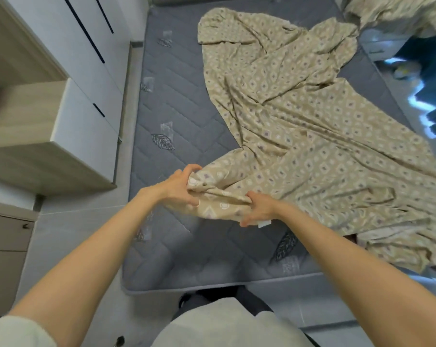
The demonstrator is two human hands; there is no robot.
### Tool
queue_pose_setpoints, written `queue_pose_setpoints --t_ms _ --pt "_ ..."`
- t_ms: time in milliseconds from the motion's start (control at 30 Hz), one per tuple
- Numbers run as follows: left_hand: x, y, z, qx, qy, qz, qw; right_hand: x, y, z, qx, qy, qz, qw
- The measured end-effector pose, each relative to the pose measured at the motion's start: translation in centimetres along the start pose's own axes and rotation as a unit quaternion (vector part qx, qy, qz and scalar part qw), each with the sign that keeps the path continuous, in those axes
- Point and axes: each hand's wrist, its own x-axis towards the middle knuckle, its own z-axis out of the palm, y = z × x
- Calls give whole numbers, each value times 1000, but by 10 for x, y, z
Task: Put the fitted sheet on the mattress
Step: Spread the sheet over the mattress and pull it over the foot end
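Head view shows, at your far left, a pale wood-grain cabinet [24, 156] with flat white doors [86, 121] and slim dark handle slots, standing on light floor tiles [69, 234] beside the bed. Next comes the grey quilted mattress [182, 116], stitched in a chevron pattern with embroidered leaf motifs [163, 142]; its left part lies bare. Your left hand [180, 187] curls its fingers round a bunched corner of the fitted sheet [299, 126], over the mattress's near-left area. Your right hand [258, 209], just beside it, pinches the same gathered edge between thumb and curled fingers, with a small white tag [264, 224] hanging below it. The sheet is beige with a diamond-and-dot print, soft and deeply creased, and sprawls diagonally across the mattress's middle and right, reaching its near-right edge. At far right the room is too blurred to make out.
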Motion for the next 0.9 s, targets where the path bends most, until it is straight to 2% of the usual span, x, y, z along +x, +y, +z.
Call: queue_pose_setpoints --t_ms 100,167,267,333,467,567,700,900 --pt "-3 -24 -9 148 -37 16 988 9 -9 13 -76 12 47 996" --pt "-2 -33 -14 226 1 34 974 15 -16 19 -69 51 69 994" --pt "6 -54 -25 355 59 59 931 22 -43 30 -21 75 106 991" --pt "10 -69 -34 391 75 66 915 23 -64 37 -2 107 130 986" --pt "7 -108 -63 380 62 130 914 21 -116 68 31 162 182 969" --pt "8 -143 -84 378 -8 217 900 19 -156 98 78 157 208 962" --pt "-2 -163 -102 218 -81 209 950 7 -204 119 122 167 232 951" --pt "-18 -163 -112 132 -98 212 963 -16 -241 142 214 175 268 923"
